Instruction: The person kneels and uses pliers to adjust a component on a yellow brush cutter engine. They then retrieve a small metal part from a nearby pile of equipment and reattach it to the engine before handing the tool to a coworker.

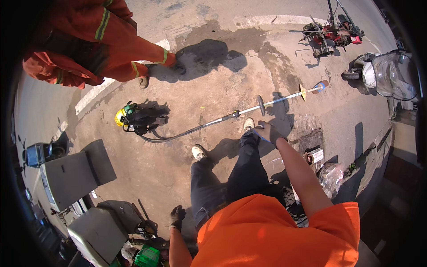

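My right hand (268,132), in a dark glove, is held out over my right leg with its fingers apart. A narrow blue edge shows beside its fingers; I cannot make out what it is. My left hand (177,215), also gloved, hangs low at my left side, loosely open and holding nothing visible. Ahead of my shoes lies a backpack brush cutter. Its green and yellow engine (126,116) rests on the ground at the left, and a black flexible hose (167,139) joins it to the long metal pole (215,121). The pole carries a loop handle (261,106) and a yellow plate (303,92).
A person in orange workwear (120,49) stands at the far left. Grey box-like carriers (69,178) and a green container (147,256) are at the left. A red machine (331,35) and a covered scooter (391,73) stand at the right. A plastic bag (331,175) lies near the kerb.
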Available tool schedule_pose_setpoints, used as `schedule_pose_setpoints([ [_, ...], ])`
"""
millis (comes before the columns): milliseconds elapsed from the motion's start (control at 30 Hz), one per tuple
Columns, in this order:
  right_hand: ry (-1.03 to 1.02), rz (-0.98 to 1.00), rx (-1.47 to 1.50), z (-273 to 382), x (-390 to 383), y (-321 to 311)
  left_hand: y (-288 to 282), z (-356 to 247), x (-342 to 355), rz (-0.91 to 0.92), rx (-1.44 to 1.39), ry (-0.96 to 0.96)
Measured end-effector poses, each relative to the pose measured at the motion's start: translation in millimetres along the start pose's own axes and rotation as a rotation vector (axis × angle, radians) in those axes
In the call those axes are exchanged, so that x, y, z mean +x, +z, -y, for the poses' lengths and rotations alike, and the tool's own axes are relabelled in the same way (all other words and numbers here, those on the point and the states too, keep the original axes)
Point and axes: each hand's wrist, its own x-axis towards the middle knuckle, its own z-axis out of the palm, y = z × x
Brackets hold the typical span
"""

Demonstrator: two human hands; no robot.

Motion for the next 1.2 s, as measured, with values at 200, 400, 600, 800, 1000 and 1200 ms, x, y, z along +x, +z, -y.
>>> schedule_pose_setpoints([
  [200,0.288,-0.076,0.18,46,-182,46,-87,-74,42,0.041,-0.193,0.085],
  [400,0.242,-0.237,0.458,-3,-260,125,-136,-73,75,0.173,0.078,0.214],
  [600,0.267,-0.183,0.4,-17,-337,200,-184,-35,43,0.211,0.186,0.308],
  [800,0.181,-0.069,0.152,-21,-433,288,-296,64,-3,0.201,0.13,0.301],
  [1000,0.349,-0.051,0.284,-45,-494,363,-400,157,-2,0.119,0.317,0.023],
  [1200,0.204,-0.274,-0.277,-31,-543,450,-476,164,22,0.231,0.207,0.136],
])
